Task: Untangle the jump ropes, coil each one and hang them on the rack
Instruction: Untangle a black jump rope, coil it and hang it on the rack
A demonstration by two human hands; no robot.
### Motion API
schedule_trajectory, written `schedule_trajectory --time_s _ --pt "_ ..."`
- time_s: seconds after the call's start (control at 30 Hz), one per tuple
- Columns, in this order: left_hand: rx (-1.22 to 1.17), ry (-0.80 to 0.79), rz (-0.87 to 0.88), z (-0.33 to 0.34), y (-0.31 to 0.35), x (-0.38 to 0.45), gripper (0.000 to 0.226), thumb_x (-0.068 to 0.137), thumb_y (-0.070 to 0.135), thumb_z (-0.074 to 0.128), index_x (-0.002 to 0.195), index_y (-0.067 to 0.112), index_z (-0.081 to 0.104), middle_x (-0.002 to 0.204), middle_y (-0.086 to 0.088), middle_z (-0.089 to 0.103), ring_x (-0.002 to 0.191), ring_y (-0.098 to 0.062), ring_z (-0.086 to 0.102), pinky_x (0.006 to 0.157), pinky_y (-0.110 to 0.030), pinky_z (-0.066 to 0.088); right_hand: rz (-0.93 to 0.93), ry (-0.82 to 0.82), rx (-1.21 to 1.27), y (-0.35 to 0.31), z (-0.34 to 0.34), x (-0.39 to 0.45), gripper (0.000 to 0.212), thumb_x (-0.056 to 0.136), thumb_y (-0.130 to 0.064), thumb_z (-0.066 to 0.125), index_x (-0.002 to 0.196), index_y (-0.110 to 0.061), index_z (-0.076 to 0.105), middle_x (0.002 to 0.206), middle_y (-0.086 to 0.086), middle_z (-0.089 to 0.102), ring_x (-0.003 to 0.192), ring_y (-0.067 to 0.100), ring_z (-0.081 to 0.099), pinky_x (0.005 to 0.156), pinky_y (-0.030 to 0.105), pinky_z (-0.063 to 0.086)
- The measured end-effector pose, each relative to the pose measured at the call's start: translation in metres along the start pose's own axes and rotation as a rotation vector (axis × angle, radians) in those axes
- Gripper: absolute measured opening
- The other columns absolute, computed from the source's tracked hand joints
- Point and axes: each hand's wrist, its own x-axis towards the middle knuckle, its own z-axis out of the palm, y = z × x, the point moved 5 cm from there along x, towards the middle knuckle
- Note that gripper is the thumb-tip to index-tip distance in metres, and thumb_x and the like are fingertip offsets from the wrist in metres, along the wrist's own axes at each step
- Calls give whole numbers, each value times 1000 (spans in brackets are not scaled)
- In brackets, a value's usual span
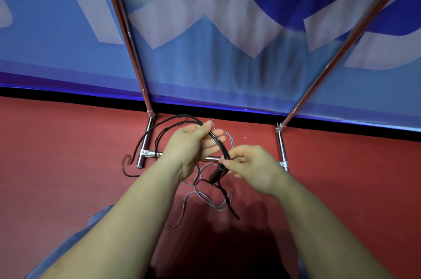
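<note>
1. Left hand (193, 142): grip grasping the black rope (217, 142).
2. Right hand (248, 165): pinching the same rope above its handle (217, 172).
3. Grey rope (200, 196): tangled on the floor below both grips.

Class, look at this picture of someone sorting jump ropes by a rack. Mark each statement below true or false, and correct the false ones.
1. Both hands grip the black rope. True: left hand and right hand hold it.
2. A grey rope lies on the floor. True.
3. The floor is green. False: it is red.
4. A coiled rope already hangs on the rack. False: none shows on it.
5. A black handle hangs below the right hand. True.
</note>
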Motion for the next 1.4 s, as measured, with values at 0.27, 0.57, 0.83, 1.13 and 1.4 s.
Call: schedule_trajectory --time_s 0.27,0.57,0.83,1.13,1.4 --pt "773 -287 46 6 -15 -7 41 78 59 63 85 19 69 79 10 70 78 -6 60 90 -33 46 -7 188 463 -13 -33 -4 14 95 -9 50 90 -13 63 82 5 68 60 8 68 59 17 55" --pt "594 -262 13 16 -16 -11 20 96 17 54 76 14 49 60 0 52 45 -6 51 48 -16 42 81 167 456 -11 -35 -4 11 95 -26 49 97 -22 59 92 -2 67 70 9 65 63 20 53" --pt "75 -77 2 7 -4 0 20 97 20 50 78 12 51 63 -2 58 53 -13 58 54 -23 51 85 -106 202 -7 9 -3 12 92 -17 57 83 -11 62 78 2 66 71 12 59 75 26 45" --pt "421 -142 130 9 -10 0 20 96 21 52 99 7 65 87 -2 72 83 -12 67 91 -27 49 57 198 344 -3 -19 -1 13 82 1 65 77 -10 63 62 0 60 52 4 54 52 11 46" --pt "836 64 126 -9 -11 2 19 95 25 56 79 16 53 63 1 49 56 -14 41 55 -24 36 142 537 757 8 -55 -3 18 97 -15 49 81 -7 47 71 11 57 43 6 62 45 18 52"
